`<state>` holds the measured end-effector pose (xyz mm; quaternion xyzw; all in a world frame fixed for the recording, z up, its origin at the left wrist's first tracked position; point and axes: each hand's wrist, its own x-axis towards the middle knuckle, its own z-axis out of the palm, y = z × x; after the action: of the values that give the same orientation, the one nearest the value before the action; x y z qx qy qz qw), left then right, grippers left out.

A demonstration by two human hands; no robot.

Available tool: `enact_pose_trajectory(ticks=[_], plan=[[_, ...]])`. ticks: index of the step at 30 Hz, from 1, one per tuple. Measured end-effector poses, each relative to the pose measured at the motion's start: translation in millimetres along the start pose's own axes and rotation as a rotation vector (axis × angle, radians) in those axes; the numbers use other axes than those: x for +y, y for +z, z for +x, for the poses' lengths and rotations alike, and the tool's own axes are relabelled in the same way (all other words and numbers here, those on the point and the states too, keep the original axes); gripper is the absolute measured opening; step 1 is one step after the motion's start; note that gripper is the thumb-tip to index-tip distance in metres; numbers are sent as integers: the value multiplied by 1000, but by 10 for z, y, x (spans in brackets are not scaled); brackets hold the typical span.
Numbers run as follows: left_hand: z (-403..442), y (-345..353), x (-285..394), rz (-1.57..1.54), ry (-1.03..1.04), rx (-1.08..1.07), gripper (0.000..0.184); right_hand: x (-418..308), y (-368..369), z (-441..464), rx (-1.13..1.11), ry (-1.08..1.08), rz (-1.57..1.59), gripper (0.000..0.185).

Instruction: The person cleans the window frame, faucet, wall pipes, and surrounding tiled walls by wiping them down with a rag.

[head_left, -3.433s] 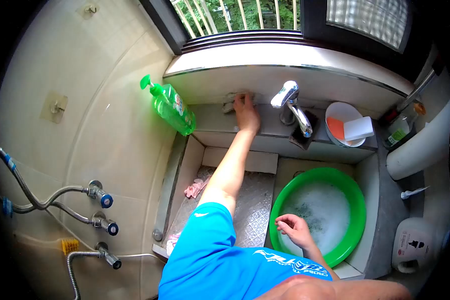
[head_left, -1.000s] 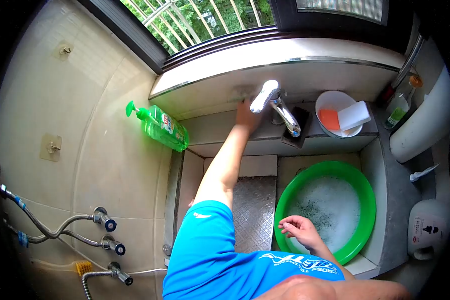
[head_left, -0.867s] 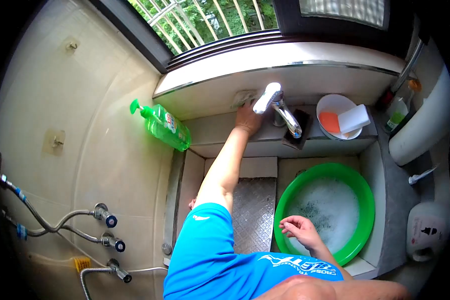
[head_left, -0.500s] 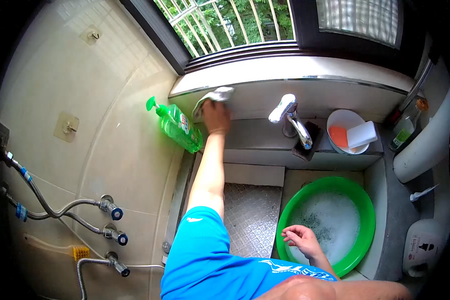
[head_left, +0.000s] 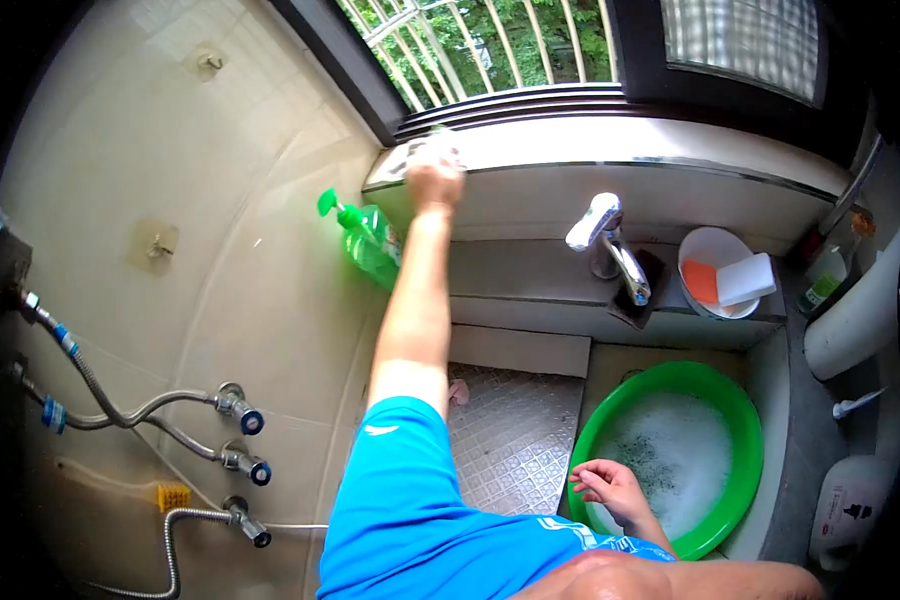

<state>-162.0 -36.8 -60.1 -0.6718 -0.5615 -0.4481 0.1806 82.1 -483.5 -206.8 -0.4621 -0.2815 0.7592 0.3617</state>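
My left hand [head_left: 435, 175] is stretched up to the left end of the light window ledge [head_left: 570, 145], its fingers closed on a pale cloth [head_left: 398, 160] that is partly hidden and blurred. Just below it, a green soap pump bottle [head_left: 370, 245] leans by the tiled wall, partly behind my forearm. My right hand [head_left: 615, 490] hangs over the near left rim of a green basin [head_left: 747, 440], fingers loosely bent, with nothing visible in them. Foamy water [head_left: 680, 460] with dark specks fills the basin.
A chrome faucet [head_left: 625, 265] rises from the grey shelf [head_left: 515, 265]. Right of it, a white bowl [head_left: 710, 245] holds an orange and a white sponge. Valves [head_left: 238, 408] and hoses line the left wall. A pink cloth [head_left: 458, 392] lies in the sink.
My left hand has moved with the cloth from the back wall near the faucet, leftward and then up onto the window ledge. My right hand has stayed over the basin's rim. The view has shifted.
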Motion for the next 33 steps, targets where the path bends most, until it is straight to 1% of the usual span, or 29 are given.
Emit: enact_pose_trajectory(ticks=[1,2,3,4,6,8,9,10,11,12,13,14,15,16,17,18,20,21,22,24,26,28,30,32,33], plan=[[-95,-6,194,-149,153,42,18,4,14,14,-15,-1,-6,22],[-189,-7,383,-137,274,40,18,11,21,18,-28,24,-10,22],[-287,-127,677,-181,328,54,20,22,21,11,-36,52,-18,21],[-351,-100,774,-238,376,35,22,43,10,15,-36,51,-32,21],[-292,-170,700,-277,443,-30,22,88,-71,35,20,11,-111,21],[-162,-280,536,-239,465,-79,24,127,-139,64,71,-1,-105,21],[-84,-240,385,-238,280,-222,33,138,-153,76,115,-10,-81,21],[66,-209,173,76,166,-453,43,134,-151,73,113,-10,-83,21],[152,-171,1,167,45,-427,49,123,-140,66,92,11,-63,21],[220,-146,-192,139,-60,-394,45,106,-129,64,72,30,-38,21],[310,-149,-334,84,71,-231,43,75,-120,56,51,45,-33,20],[434,-178,-432,253,-85,-396,43,51,-108,43,59,38,-18,20],[476,36,-727,350,-201,-297,44,25,-101,25,53,49,-1,20],[555,-98,-600,556,-219,-428,51,-8,-97,13,48,58,17,20],[544,-187,-429,495,-349,-369,55,-51,-82,-7,59,56,41,21],[589,-242,-279,472,-422,-436,56,-63,-84,-11,72,48,58,21],[724,-151,-158,452,-491,-562,63,-64,-82,-16,67,51,140,19],[747,-202,31,450,-496,-594,62,-68,-73,-12,65,55,152,19],[692,-255,239,458,-465,-625,59,-74,-64,-13,64,60,172,19],[694,-61,214,358,-402,-639,56,-73,-31,-10,52,67,190,20],[587,-21,526,267,-245,-691,51,-86,-1,-9,66,83,190,19],[409,193,722,244,34,-584,45,-50,13,8,53,70,182,18],[262,239,956,93,307,-425,37,-48,27,7,70,86,142,19],[203,196,1166,-26,390,-445,32,10,12,29,62,66,146,19],[145,204,1238,-95,412,-399,29,24,2,24,50,54,157,20]])
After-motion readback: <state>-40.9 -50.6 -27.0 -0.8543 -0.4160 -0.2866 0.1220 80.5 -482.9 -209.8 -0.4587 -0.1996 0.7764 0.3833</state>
